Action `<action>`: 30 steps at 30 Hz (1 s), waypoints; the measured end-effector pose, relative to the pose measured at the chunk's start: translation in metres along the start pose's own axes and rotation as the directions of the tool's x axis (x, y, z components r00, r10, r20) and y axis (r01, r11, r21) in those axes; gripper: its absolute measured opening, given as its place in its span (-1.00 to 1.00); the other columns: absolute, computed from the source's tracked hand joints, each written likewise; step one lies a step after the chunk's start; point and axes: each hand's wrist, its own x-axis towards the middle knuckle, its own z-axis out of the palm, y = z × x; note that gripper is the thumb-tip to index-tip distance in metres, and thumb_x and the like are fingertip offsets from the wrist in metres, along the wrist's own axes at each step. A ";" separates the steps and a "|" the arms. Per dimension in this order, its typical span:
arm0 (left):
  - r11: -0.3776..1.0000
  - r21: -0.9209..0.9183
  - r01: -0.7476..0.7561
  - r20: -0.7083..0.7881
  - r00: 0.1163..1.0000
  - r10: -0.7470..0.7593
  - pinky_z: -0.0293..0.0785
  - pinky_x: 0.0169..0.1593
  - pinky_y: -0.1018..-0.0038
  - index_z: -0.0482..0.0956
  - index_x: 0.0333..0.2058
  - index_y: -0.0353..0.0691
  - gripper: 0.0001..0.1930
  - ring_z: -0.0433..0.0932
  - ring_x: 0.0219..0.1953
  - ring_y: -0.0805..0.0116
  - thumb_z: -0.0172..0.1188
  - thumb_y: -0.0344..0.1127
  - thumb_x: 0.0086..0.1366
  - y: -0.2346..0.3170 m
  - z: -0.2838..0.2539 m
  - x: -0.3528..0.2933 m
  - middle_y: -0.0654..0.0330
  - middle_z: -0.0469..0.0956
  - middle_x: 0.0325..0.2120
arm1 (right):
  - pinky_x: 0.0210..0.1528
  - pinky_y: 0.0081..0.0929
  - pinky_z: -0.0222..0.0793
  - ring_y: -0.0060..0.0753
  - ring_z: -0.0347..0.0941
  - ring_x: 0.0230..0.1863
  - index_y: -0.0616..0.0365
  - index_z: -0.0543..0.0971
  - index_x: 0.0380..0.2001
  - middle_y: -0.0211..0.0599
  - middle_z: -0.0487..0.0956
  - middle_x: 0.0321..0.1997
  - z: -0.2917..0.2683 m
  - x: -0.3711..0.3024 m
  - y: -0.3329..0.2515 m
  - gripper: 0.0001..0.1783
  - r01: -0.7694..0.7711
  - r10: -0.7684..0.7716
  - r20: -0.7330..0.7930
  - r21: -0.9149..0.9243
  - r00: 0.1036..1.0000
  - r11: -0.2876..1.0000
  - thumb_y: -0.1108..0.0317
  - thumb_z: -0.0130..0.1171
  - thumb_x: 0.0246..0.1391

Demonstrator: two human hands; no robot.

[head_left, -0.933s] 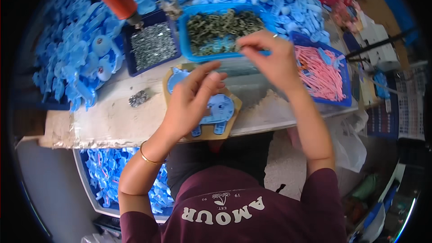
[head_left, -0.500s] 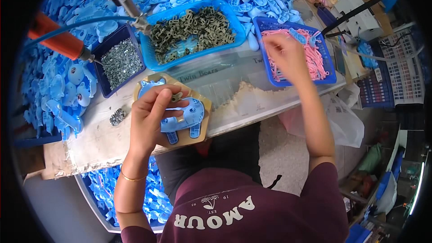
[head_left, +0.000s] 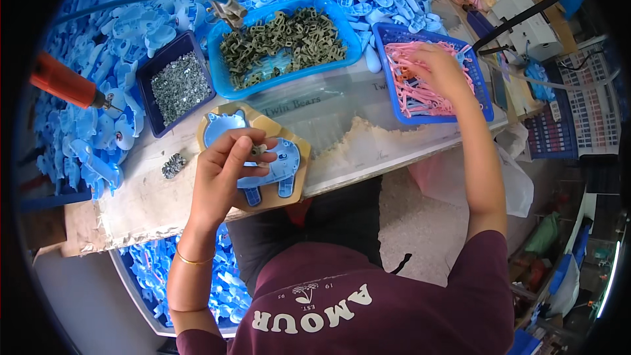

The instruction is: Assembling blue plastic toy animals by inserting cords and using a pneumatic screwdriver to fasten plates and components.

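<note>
My left hand (head_left: 220, 171) is closed in a pinch on a small olive-coloured metal clip (head_left: 257, 150), held above a tan fixture block (head_left: 209, 133). Set in that fixture is a light blue plastic animal-shaped shell (head_left: 286, 161), partly covered by my fingers. My right hand (head_left: 445, 71) reaches into a blue basket (head_left: 402, 116) of thin pink plastic pieces (head_left: 430, 97). Its fingers point down among the pieces and the fingertips are hidden, so their grip does not show.
A bright blue tray (head_left: 220, 85) holds olive metal clips; a dark blue bin (head_left: 150, 110) holds small silver parts. Over the left side hang an orange power screwdriver (head_left: 69, 82) and a metal tool head (head_left: 223, 3). Blue plastic parts (head_left: 118, 20) pile up behind.
My right hand has moved from above the basket's left part rightward and down into the pink pieces. The left hand keeps the clip over the fixture. The hanging orange screwdriver has shifted left.
</note>
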 end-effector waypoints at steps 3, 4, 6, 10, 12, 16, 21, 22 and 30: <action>1.000 -0.018 -0.013 -0.039 0.999 0.013 0.61 -0.16 0.54 0.45 -0.11 -0.27 -0.73 0.68 -0.15 0.34 0.01 -0.15 0.52 0.001 -0.002 0.002 0.02 0.66 -0.15 | -0.16 -0.40 0.41 -0.27 0.50 -0.22 0.22 0.62 -0.24 -0.24 0.59 -0.27 -0.023 -0.005 -0.009 -0.83 -0.173 0.161 0.118 0.100 0.980 0.980 0.42 0.30 0.09; 1.000 -0.022 -0.014 -0.044 0.999 0.013 0.61 -0.16 0.54 0.45 -0.11 -0.27 -0.73 0.68 -0.15 0.34 0.01 -0.15 0.52 0.000 -0.002 0.003 0.02 0.66 -0.15 | -0.19 -0.48 0.38 -0.41 0.48 -0.25 0.23 0.62 -0.22 -0.29 0.59 -0.28 -0.031 -0.004 -0.016 -0.83 -0.331 0.284 0.224 0.212 0.932 0.920 0.41 0.29 0.13; 1.000 0.013 0.007 -0.054 0.999 -0.006 0.61 -0.19 0.54 0.45 -0.15 -0.25 -0.75 0.69 -0.15 0.33 0.02 -0.16 0.52 0.000 -0.004 0.004 0.04 0.67 -0.17 | -0.22 -0.53 0.35 -0.51 0.44 -0.27 0.25 0.62 -0.21 -0.36 0.58 -0.29 -0.040 -0.004 -0.034 -0.83 -0.329 0.261 0.237 0.322 0.936 0.888 0.40 0.26 0.17; 1.000 -0.030 0.007 -0.062 0.998 -0.008 0.61 -0.23 0.54 0.45 -0.13 -0.25 -0.77 0.70 -0.15 0.33 0.02 -0.19 0.52 -0.001 -0.006 0.007 0.08 0.66 -0.17 | -0.33 -0.62 0.28 -0.67 0.37 -0.34 0.30 0.60 -0.20 -0.50 0.54 -0.34 -0.037 0.001 -0.082 -0.83 -0.249 0.129 0.244 0.561 0.961 0.790 0.39 0.19 0.25; 0.998 -0.065 0.014 -0.067 0.998 -0.018 0.61 -0.23 0.54 0.46 -0.12 -0.27 -0.77 0.70 -0.15 0.33 0.02 -0.21 0.52 -0.001 -0.006 0.007 0.10 0.65 -0.15 | -0.29 -0.68 0.34 -0.67 0.44 -0.35 0.29 0.60 -0.17 -0.44 0.60 -0.33 -0.027 0.009 -0.121 -0.83 -0.237 0.061 0.276 0.667 0.959 0.707 0.40 0.15 0.28; 0.998 -0.067 -0.010 -0.093 0.996 0.004 0.62 -0.27 0.54 0.50 -0.16 -0.34 -0.75 0.71 -0.17 0.34 0.06 -0.22 0.50 -0.003 0.001 0.005 0.13 0.64 -0.25 | -0.18 -0.69 0.41 -0.69 0.52 -0.26 0.25 0.63 -0.16 -0.39 0.65 -0.28 -0.012 0.013 -0.201 -0.87 -0.381 0.048 0.406 0.800 0.912 0.464 0.47 0.20 0.25; 0.991 -0.135 0.023 -0.131 0.991 -0.041 0.65 -0.21 0.53 0.51 -0.19 -0.38 -0.72 0.70 -0.21 0.36 0.08 -0.21 0.49 0.000 -0.001 -0.003 0.12 0.63 -0.31 | -0.22 -0.74 0.41 -0.71 0.53 -0.27 0.30 0.64 -0.16 -0.38 0.67 -0.25 0.018 0.018 -0.231 -0.81 -0.281 -0.012 0.300 0.906 0.954 0.317 0.52 0.32 0.14; 0.990 -0.139 0.023 -0.139 0.989 -0.042 0.65 -0.21 0.53 0.51 -0.19 -0.38 -0.72 0.70 -0.21 0.36 0.08 -0.21 0.49 -0.001 -0.002 -0.004 0.12 0.63 -0.31 | -0.23 -0.74 0.42 -0.69 0.54 -0.27 0.31 0.65 -0.17 -0.36 0.68 -0.26 0.022 0.019 -0.233 -0.81 -0.324 -0.003 0.340 0.898 0.940 0.299 0.52 0.32 0.14; 0.993 -0.075 -0.087 -0.226 0.972 0.068 0.65 -0.21 0.54 0.51 -0.26 -0.40 -0.75 0.69 -0.22 0.41 0.11 -0.27 0.47 -0.016 0.000 -0.006 0.11 0.63 -0.31 | -0.20 -0.65 0.52 -0.60 0.61 -0.30 0.32 0.64 -0.19 -0.28 0.70 -0.27 0.030 0.013 -0.244 -0.83 -0.415 0.141 0.390 0.853 0.910 0.318 0.49 0.33 0.14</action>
